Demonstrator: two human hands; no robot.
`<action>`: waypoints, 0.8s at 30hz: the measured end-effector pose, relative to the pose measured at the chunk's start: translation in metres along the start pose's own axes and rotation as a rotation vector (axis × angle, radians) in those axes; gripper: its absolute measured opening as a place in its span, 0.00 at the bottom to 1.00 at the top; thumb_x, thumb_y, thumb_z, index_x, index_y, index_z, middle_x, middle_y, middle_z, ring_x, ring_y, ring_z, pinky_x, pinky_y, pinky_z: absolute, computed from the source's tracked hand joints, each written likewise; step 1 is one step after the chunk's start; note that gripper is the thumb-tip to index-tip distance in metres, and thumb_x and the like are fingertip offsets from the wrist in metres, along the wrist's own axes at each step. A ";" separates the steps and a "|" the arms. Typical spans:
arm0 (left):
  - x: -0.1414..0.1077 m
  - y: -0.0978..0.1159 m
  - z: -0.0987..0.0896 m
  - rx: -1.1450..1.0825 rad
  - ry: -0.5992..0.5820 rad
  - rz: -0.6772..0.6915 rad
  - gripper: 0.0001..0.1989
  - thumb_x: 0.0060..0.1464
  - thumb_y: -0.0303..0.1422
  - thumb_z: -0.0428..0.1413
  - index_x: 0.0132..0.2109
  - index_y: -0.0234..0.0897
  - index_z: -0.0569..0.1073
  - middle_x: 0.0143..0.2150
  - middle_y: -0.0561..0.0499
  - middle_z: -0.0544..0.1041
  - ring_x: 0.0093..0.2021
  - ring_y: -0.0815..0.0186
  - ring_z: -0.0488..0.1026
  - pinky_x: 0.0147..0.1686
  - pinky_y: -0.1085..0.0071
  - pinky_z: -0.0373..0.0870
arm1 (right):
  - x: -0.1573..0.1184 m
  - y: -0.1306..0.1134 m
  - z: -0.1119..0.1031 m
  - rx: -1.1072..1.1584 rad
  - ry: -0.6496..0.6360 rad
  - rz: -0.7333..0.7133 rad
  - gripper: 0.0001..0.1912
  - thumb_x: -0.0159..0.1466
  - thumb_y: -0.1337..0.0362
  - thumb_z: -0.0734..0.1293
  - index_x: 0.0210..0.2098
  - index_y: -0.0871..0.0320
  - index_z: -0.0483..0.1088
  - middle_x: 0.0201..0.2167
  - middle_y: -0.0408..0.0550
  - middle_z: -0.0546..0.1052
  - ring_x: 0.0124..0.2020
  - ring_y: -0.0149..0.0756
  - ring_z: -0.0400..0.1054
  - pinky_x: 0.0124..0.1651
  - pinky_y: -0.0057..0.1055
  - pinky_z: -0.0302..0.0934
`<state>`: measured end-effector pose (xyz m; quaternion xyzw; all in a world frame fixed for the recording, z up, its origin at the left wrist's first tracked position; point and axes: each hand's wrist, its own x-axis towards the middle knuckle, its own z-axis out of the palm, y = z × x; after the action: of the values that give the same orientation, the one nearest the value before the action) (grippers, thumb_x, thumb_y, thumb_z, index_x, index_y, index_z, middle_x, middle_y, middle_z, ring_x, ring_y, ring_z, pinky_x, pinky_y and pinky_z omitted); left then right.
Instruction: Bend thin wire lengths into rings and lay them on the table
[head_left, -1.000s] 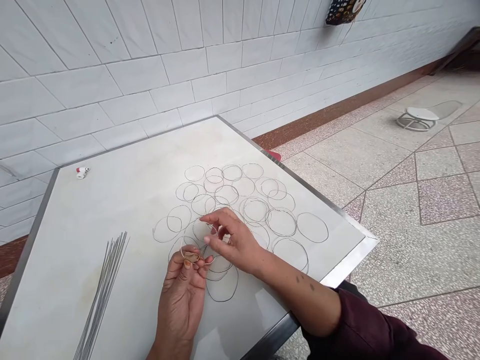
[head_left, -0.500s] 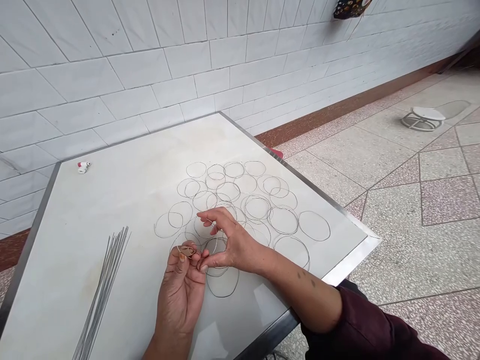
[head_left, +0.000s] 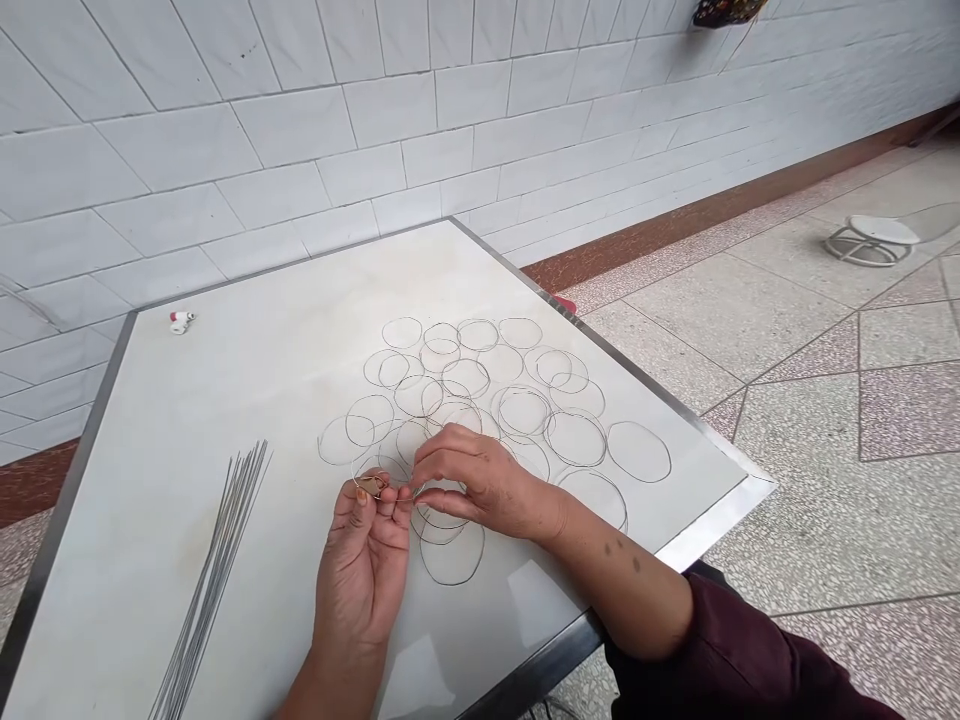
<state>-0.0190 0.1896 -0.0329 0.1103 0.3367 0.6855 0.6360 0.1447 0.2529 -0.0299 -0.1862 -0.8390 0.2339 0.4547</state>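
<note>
Thumb and fingers of my left hand (head_left: 364, 550) are closed on a thin wire loop, along with a small flat brownish piece (head_left: 371, 486) at the fingertips. My right hand (head_left: 480, 480) is just to the right, its thumb and fingers drawn together at the loop's right side, where a short stretch of wire (head_left: 403, 498) runs between the hands. The rest of that loop is partly hidden by the fingers. Beneath and beyond the hands, many thin wire rings (head_left: 639, 451) lie flat and overlapping on the white table (head_left: 292, 400).
A bundle of straight wires (head_left: 214, 570) lies at the table's left. Near the far left corner is a small white and red fitting (head_left: 180, 322). A tiled wall (head_left: 300, 160) borders the table's back. On the floor at right stands a low stool (head_left: 874, 240).
My right hand's fingers, spread around the loop before, have come down and together at its right side. My left hand keeps its grip. The view has shifted slightly.
</note>
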 end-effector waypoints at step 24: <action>0.001 -0.005 -0.004 -0.027 0.076 0.016 0.11 0.45 0.26 0.69 0.32 0.38 0.74 0.36 0.55 0.76 0.35 0.71 0.75 0.39 0.71 0.77 | -0.004 -0.004 0.014 -0.049 0.025 0.068 0.08 0.69 0.66 0.62 0.39 0.57 0.73 0.30 0.46 0.75 0.32 0.33 0.64 0.38 0.31 0.64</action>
<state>-0.0179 0.1895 -0.0390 0.0781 0.3506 0.6987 0.6187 0.1344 0.2448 -0.0373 -0.2284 -0.8320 0.2263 0.4521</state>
